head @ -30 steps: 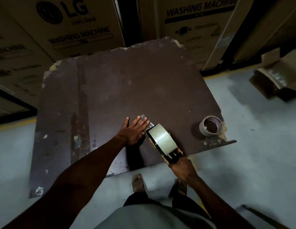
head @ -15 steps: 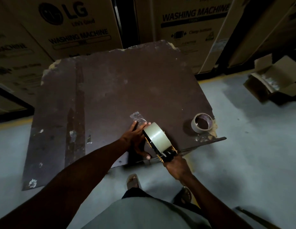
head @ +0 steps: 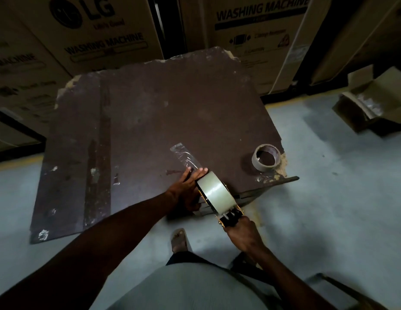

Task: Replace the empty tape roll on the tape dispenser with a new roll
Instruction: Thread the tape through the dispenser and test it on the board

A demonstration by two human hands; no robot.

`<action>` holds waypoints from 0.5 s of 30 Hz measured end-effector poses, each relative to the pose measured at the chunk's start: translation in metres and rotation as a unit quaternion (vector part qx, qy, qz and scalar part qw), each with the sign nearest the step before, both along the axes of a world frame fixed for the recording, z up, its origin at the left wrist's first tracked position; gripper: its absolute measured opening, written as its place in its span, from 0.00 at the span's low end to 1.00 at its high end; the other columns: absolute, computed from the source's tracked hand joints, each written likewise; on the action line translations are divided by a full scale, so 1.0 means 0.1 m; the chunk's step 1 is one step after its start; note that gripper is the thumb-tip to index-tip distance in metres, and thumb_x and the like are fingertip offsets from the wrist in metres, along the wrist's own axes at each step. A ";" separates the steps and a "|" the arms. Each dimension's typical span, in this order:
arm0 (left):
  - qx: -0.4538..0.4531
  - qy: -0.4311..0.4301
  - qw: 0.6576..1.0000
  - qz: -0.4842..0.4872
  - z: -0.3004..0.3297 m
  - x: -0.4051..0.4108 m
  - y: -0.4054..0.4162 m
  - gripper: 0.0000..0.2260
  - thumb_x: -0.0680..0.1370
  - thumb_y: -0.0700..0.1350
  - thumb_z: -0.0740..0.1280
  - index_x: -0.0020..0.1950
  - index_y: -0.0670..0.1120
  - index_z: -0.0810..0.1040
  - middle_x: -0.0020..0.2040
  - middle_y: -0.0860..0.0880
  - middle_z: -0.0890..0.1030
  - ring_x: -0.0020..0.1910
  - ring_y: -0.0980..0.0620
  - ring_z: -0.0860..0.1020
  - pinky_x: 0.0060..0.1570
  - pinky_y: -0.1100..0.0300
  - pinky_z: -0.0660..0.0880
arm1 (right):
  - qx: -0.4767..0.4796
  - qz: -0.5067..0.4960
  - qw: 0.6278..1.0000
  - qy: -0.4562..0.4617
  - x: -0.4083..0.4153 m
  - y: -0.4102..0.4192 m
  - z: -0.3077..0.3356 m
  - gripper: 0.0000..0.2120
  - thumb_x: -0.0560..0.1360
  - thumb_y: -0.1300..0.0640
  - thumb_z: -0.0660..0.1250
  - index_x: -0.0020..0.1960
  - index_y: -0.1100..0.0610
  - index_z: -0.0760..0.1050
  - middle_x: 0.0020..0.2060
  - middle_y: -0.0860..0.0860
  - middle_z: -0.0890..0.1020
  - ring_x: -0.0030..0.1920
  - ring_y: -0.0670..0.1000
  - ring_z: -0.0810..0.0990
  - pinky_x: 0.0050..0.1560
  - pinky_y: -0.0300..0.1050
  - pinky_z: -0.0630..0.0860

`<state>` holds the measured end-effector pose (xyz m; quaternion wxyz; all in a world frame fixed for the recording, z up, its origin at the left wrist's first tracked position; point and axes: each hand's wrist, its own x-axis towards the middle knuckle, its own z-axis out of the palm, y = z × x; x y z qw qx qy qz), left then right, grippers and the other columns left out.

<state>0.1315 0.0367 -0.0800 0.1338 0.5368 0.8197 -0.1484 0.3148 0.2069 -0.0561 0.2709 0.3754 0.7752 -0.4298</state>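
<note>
Since a second ago the dispenser [head: 219, 203] has been drawn back toward the near edge of the board [head: 150, 121], leaving a strip of clear tape [head: 183, 156] stuck on the dark surface beyond it. The right hand [head: 242, 234] grips the black handle, fingers curled round it, out past the board's near edge. The left hand [head: 188, 189] lies with straight fingers pressed on the board just beside the new roll [head: 216, 194], its fingertips on the near end of the strip.

That roll is full, wide and pale, seated on the yellow-edged dispenser and tilted toward the board. The strip is crinkled and glossy, running away from the fingers toward the middle of the board.

At the right corner, close to a chipped edge, stands the empty roll [head: 266, 161], a thin cardboard ring, well apart from the hands. The left half and far half of the board are open, marked only by a long darker stripe and paint flecks.

Under the board is a pale grey floor [head: 329, 198]. An opened carton [head: 371, 104] sits at the far right, and tall washing machine boxes [head: 94, 34] stand behind the far edge.
</note>
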 end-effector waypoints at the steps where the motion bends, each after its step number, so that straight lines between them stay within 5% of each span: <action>1: 0.007 0.007 1.000 -0.025 -0.02 0.01 0.01 0.36 0.72 0.63 0.54 0.74 0.43 0.70 0.76 0.34 0.63 0.76 0.35 0.62 0.72 0.32 0.53 | 0.002 -0.001 1.000 -0.002 0.04 0.01 0.01 0.34 0.60 0.32 0.66 0.58 0.53 0.78 0.53 0.56 0.83 0.52 0.59 0.81 0.52 0.47 0.77; 7: -0.002 0.027 0.997 -0.074 -0.09 0.08 0.07 0.33 0.70 0.56 0.57 0.72 0.42 0.72 0.76 0.35 0.64 0.76 0.38 0.64 0.72 0.35 0.58 | 0.012 0.008 1.000 0.006 0.29 0.04 0.01 0.22 0.67 0.38 0.69 0.53 0.52 0.79 0.48 0.54 0.84 0.42 0.55 0.79 0.46 0.44 0.75; 15: -0.033 0.034 0.996 -0.071 -0.07 0.18 0.07 0.26 0.77 0.48 0.61 0.75 0.46 0.68 0.78 0.39 0.61 0.78 0.37 0.54 0.73 0.37 0.48 | 0.015 0.012 0.999 0.035 0.39 0.04 -0.01 0.24 0.66 0.36 0.66 0.51 0.54 0.79 0.48 0.55 0.84 0.48 0.57 0.80 0.49 0.47 0.77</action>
